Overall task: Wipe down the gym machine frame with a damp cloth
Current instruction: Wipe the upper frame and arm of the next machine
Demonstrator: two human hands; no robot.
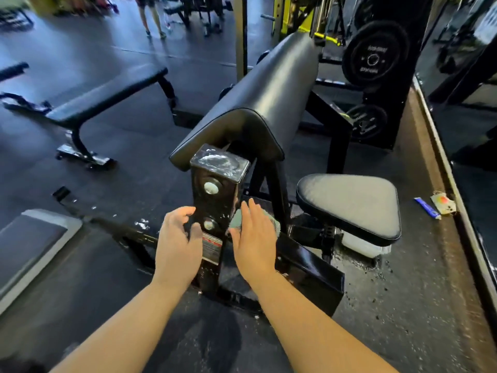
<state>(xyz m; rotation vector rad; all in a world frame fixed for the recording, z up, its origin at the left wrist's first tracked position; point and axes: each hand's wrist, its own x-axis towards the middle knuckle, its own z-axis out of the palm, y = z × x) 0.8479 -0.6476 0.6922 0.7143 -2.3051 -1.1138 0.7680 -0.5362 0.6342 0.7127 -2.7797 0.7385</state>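
Observation:
A black square steel post (pixel 215 189) of the gym machine frame rises in front of me, with two bolts and a warning label on its near face and whitish smears on its top cap. My left hand (pixel 178 243) sits at the post's left side, fingers curled against its edge. My right hand (pixel 254 238) lies flat with straight fingers on a grey-green cloth (pixel 238 219), pressing it against the post's right side. Most of the cloth is hidden under that hand. A long black arm pad (pixel 269 98) slopes away above the post.
A black triangular seat pad (pixel 349 203) stands to the right, a flat bench (pixel 107 95) to the left. Weight plates (pixel 373 60) hang on a rack at the back right. A mirror wall runs along the right edge, with litter (pixel 441 204) at its foot. A person's legs (pixel 152 17) are far behind.

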